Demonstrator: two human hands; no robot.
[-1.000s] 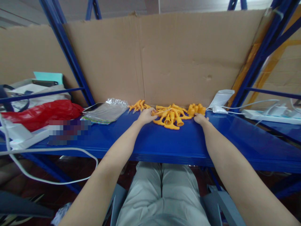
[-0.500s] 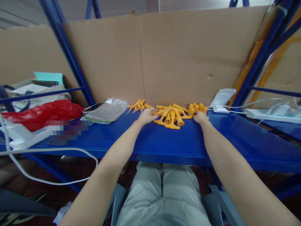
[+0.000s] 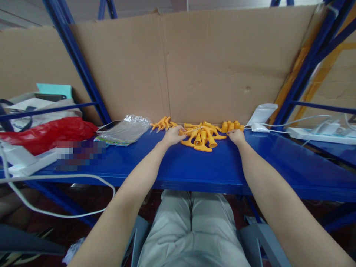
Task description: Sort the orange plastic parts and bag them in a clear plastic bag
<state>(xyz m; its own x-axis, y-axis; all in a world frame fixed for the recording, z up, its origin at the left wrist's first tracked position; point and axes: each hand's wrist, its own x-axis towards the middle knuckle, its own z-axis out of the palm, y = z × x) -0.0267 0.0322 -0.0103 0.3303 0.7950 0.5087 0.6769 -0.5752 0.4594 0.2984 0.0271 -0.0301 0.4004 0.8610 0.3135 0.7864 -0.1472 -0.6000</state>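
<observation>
Head view shows a seated person reaching both bare arms across a blue shelf (image 3: 194, 167) to a heap of orange plastic parts (image 3: 202, 138) lying against the cardboard backing (image 3: 211, 66). Over the last second the right hand (image 3: 236, 136) has crept forward and slightly left, from the open shelf to the edge of the small orange caps (image 3: 232, 126) at the heap's right end; its fingers are curled, tips at the caps, but I cannot tell whether they pinch one yet. The left hand (image 3: 172, 135) has barely shifted: it rests at the heap's left edge, fingers closed on the end of a long orange stem (image 3: 190, 131) that lies across the pile. So the work looks to me like picking parts from the heap, one hand steadying a stem while the other goes for a cap.

A second, smaller cluster of orange pieces (image 3: 162, 124) lies just left of the left hand. Farther left sit a crumpled clear bag (image 3: 126, 129), a red bag (image 3: 47, 133) and a white cable (image 3: 63, 178) drooping off the shelf front. To the right, a white pouch (image 3: 263, 113) leans on the cardboard near the caps, with a power strip (image 3: 317, 134) and its cords beyond. Nothing lies between the hands and the heap; the pouch's cord runs close by the right hand.
</observation>
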